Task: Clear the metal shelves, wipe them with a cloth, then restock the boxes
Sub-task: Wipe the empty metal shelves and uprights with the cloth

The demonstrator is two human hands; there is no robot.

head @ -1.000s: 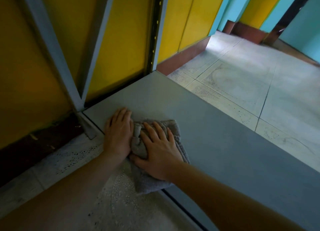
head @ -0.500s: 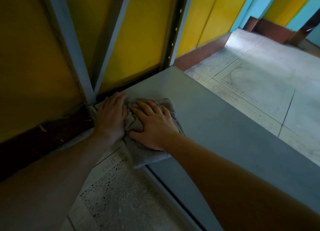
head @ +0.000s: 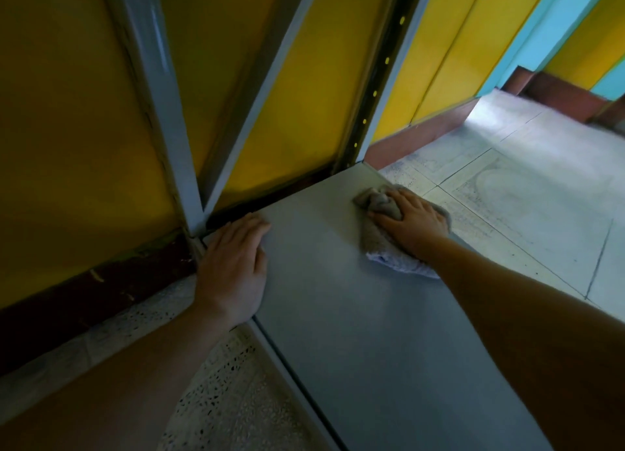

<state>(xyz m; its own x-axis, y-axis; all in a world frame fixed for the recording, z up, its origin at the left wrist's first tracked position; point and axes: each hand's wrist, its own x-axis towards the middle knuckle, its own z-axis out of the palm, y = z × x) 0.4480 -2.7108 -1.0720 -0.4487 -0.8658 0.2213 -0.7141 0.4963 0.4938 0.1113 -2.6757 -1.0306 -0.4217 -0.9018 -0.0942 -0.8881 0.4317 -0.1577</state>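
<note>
A grey metal shelf [head: 338, 298] is seen from above, running from the lower right of the frame up to a corner just right of centre. Nothing but the cloth [head: 375, 247] and the two hands is carried on it.

The cloth, grey-brown and crumpled, is found right of centre in the frame, on the shelf near its far corner and reaching its right edge. It is bunched into folds at its upper end, and a paler hem is shown at its lower end. The right hand [head: 414, 225] is laid palm down on the cloth. Its grip is kept wide: the fingers [head: 400, 202] are only lightly bent and pressed onto the bunched folds rather than wrapped round them.

The left hand [head: 233, 264] is placed flat on the shelf at centre left, well apart from the cloth, beside the shelf's left edge. Its grip is wide as well, with the fingers held straight and close together, and nothing is held.

Two grey diagonal braces [head: 169, 112] are met just above the left hand, and a dark upright post [head: 375, 95] with a row of holes is set at the shelf's far corner. A yellow wall [head: 67, 129] with a dark brown skirting [head: 101, 288] fills the left of the frame, and pale floor tiles [head: 524, 197] occupy the right.
</note>
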